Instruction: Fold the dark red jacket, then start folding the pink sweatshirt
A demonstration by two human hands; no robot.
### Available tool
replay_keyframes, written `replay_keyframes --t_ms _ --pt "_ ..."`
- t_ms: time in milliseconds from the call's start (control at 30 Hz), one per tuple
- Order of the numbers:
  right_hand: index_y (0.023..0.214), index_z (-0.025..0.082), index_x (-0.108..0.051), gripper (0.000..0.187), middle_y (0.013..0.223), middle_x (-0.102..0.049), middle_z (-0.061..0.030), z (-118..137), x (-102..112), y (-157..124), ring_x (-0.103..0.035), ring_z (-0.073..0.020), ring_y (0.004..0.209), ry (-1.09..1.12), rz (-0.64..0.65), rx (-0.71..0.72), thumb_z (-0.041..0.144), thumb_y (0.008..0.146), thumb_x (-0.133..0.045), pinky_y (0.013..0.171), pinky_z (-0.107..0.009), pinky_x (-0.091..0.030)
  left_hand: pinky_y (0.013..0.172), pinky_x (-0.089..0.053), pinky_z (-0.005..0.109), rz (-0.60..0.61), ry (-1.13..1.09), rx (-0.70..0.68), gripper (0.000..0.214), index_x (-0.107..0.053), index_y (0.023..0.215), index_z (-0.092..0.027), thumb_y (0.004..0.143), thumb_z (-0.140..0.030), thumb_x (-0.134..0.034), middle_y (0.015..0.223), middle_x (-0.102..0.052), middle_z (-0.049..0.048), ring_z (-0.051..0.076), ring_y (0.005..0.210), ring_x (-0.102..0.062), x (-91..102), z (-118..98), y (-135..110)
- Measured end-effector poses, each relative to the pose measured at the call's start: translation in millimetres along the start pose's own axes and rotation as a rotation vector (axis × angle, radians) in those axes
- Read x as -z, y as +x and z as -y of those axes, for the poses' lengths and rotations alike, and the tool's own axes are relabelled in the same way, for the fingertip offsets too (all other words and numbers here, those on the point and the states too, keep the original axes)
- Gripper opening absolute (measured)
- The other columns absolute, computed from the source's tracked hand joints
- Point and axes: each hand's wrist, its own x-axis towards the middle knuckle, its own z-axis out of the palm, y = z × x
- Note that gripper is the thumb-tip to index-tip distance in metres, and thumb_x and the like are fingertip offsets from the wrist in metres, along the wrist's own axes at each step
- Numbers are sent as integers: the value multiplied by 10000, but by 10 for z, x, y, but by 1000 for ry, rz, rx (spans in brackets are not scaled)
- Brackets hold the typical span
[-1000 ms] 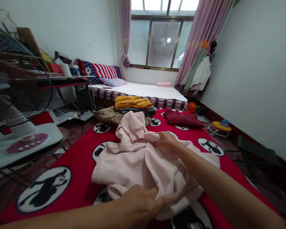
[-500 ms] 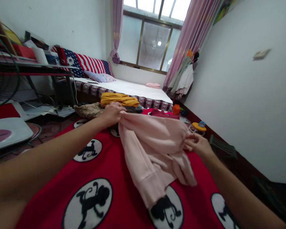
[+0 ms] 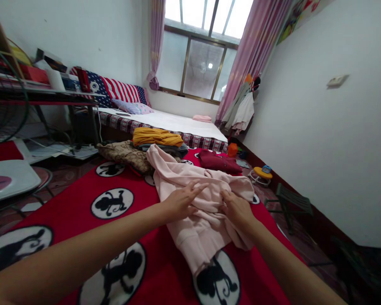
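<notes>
While no readable writing shows anywhere, the red blanket (image 3: 82, 199) carries white discs with black monkey figures. On it lies the pale pink sweatshirt (image 3: 190, 199), its far end touching the folded clothes pile (image 3: 158, 142). The left hand (image 3: 180, 201) rests flat on the sweatshirt, fingers spread; the right hand (image 3: 236, 209) presses it, fingers curled into the fabric. Bare blanket spreads to the left; the blanket's right edge runs near a small green stool (image 3: 290, 203).
</notes>
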Motion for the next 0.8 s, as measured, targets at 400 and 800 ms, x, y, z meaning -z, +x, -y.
replay_keyframes --t_ms 400,800 --pt "1401 238 -420 694 1308 -571 -126 560 553 443 -643 -262 1003 -14 -89 191 276 761 -687 785 -323 -455 1094 -391 428 -336 19 -115 426 -523 1302 -247 879 -221 -561 1413 -469 91 256 1300 -459 878 -330 -292" --pt "888 83 -720 274 877 -712 -158 938 467 610 -650 -318 934 565 -8 295 293 839 -551 779 -388 -506 931 -477 293 243 -120 -442 241 -604 1148 -231 928 -239 -507 1217 -636 83 189 1065 -603 238 -850 -881"
